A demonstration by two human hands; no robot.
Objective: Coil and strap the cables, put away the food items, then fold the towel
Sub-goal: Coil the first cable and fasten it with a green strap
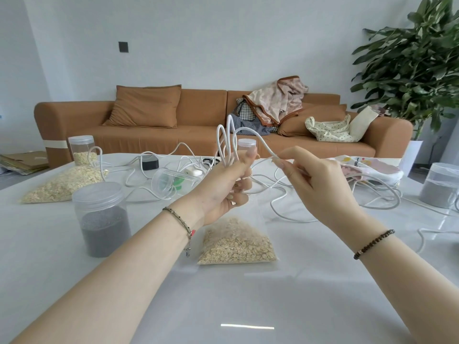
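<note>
My left hand (229, 181) is raised above the white table (236, 301), shut on several upright loops of a white cable (224, 137). My right hand (311, 173) pinches the same cable between thumb and fingers just to the right; the cable arcs from the loops down to it. More white cables (295, 214) lie tangled across the table behind my hands. A clear bag of oats (237, 242) lies below my left wrist. A second bag of oats (65, 183) lies at the far left. A patterned towel (367, 168) sits at the right.
A lidded jar of dark grains (103, 219) stands at the left, a jar of oats (82, 150) behind it, a grey-filled jar (440, 186) at the right edge. An empty jar (171, 182) lies on its side mid-table. A brown sofa (198, 115) and a plant (417, 63) are behind.
</note>
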